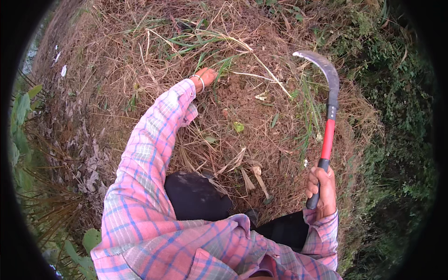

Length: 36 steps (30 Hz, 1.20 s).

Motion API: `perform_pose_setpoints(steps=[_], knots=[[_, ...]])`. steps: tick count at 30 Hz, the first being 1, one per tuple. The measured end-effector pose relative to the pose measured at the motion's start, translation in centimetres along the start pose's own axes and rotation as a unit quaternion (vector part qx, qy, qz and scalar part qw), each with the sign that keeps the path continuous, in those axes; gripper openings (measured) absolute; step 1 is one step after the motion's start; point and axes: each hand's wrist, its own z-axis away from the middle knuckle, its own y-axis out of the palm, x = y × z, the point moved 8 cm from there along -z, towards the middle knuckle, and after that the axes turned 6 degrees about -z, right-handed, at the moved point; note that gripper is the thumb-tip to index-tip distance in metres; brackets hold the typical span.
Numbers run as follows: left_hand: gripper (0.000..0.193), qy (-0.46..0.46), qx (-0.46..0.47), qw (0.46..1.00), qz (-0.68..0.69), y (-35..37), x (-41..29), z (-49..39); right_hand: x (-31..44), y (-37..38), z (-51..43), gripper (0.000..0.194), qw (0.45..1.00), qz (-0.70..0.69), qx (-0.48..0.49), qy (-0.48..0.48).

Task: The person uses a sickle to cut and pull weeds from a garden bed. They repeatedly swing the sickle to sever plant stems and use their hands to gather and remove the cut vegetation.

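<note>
My right hand [322, 185] is closed around the dark grip of a sickle [328, 140] with a red handle section. Its curved metal blade [327, 68] points up and hooks to the left, above the dry grass. Out ahead on the left, my left hand [206, 77], with a pale bangle at the wrist, is low at the ground beside green grass blades [224, 65]. Its fingertips are partly hidden, so whether it grips the grass is unclear. A long dry stalk [269, 71] lies to the right of that hand.
Cut dry grass [140, 70] covers the sloping ground, with bare brown soil [241, 92] near the middle. Dense green plants [395, 140] line the right side. Broad leaves [21, 112] and brown stems stand at the left. My dark-clothed knee [196, 196] is close below.
</note>
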Motion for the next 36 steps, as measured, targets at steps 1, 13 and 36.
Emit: perform_pose_setpoints(steps=[1,13,36], knots=[[0.034,0.057,-0.009,0.992,-0.109,-0.8,0.3,-0.7,1.1,1.5,-1.3,0.012,0.999,-0.02,0.0,-0.037],[0.031,0.042,0.002,0.99,-0.138,0.4,-5.1,1.8,-9.4,7.3,-6.1,0.015,0.976,0.11,0.123,0.141],[0.034,0.02,-0.006,0.989,0.143,-3.1,-5.2,2.9,-8.8,0.5,9.3,0.015,0.984,0.113,0.029,0.135]])
